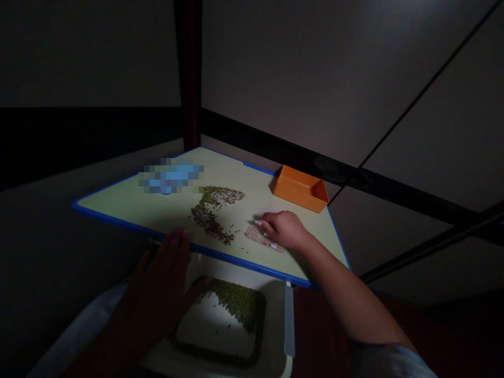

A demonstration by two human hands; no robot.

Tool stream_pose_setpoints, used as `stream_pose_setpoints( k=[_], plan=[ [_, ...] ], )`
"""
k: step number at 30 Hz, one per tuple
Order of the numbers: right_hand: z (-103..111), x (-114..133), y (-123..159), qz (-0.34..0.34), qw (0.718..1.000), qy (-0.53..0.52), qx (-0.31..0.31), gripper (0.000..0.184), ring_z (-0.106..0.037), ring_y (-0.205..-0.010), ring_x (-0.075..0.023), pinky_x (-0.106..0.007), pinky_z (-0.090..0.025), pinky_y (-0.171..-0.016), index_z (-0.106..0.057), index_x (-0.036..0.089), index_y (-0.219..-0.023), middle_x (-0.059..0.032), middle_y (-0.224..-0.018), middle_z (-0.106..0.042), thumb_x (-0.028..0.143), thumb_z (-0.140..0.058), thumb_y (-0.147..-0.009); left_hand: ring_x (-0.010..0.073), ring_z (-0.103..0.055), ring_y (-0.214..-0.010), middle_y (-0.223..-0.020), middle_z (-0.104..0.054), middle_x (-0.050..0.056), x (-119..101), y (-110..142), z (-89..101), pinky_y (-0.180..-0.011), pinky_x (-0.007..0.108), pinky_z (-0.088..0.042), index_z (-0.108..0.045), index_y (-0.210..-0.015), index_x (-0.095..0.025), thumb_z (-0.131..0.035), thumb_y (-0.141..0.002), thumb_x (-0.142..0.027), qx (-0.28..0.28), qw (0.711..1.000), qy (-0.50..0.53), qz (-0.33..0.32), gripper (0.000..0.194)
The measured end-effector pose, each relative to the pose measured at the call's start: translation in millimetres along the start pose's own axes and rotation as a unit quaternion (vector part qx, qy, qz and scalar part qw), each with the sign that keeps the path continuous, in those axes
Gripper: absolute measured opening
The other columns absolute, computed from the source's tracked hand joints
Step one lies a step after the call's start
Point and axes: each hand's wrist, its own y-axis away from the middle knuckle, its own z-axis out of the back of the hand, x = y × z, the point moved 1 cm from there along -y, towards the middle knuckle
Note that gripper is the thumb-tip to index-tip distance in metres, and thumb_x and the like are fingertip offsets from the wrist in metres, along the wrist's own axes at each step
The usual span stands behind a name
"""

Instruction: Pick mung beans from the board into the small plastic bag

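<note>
Grains lie spread on the surface, with more in the bin below; handling appears partway, its extent undetermined. The right hand is curled over a patterned patch, and whether its grip is closed cannot be told; the left hand, thumb apart from fingers, is at the near edge.
</note>
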Motion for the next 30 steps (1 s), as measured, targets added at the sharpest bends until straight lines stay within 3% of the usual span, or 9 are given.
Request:
stream_pose_setpoints(
  k=[11, 22, 30],
  plan=[
    [1.4, -2.7, -1.7, -0.043, 0.998, 0.029, 0.023, 0.040, -0.067, -0.082, -0.0198, -0.027, -0.031, -0.062, -0.070, 0.020, -0.103, -0.0105, -0.097, -0.075, 0.039, -0.036, -0.100, 0.0397, -0.034, -0.141, -0.152, -0.037, 0.027, 1.5, 0.3, -1.6, -0.107, 0.058, -0.033, -0.028, -0.146, 0.000, -0.025, -0.084, -0.067, 0.014, 1.000, 0.004, 0.011, 0.091],
    [-1.0, 1.6, -1.1, -0.020, 1.000, 0.007, 0.010, 0.039, -0.065, -0.079, -0.0178, -0.027, -0.029, -0.061, -0.070, 0.020, -0.098, -0.0083, -0.094, -0.075, 0.039, -0.036, -0.100, 0.0417, -0.033, -0.141, -0.150, -0.037, 0.030, -2.0, -1.7, 2.3, -0.107, 0.060, -0.031, -0.032, -0.143, 0.005, -0.025, -0.086, -0.063, 0.013, 1.000, 0.011, 0.005, 0.089],
    [-3.2, 4.4, -4.1, -0.053, 0.998, 0.017, 0.001, 0.039, -0.066, -0.080, -0.0191, -0.027, -0.030, -0.061, -0.069, 0.020, -0.099, -0.0094, -0.094, -0.075, 0.040, -0.036, -0.100, 0.0415, -0.037, -0.139, -0.149, -0.038, 0.030, -1.3, -1.1, 0.4, -0.106, 0.058, -0.033, -0.032, -0.143, 0.006, -0.018, -0.087, -0.067, -0.005, 1.000, -0.009, -0.003, 0.093]
  ],
)
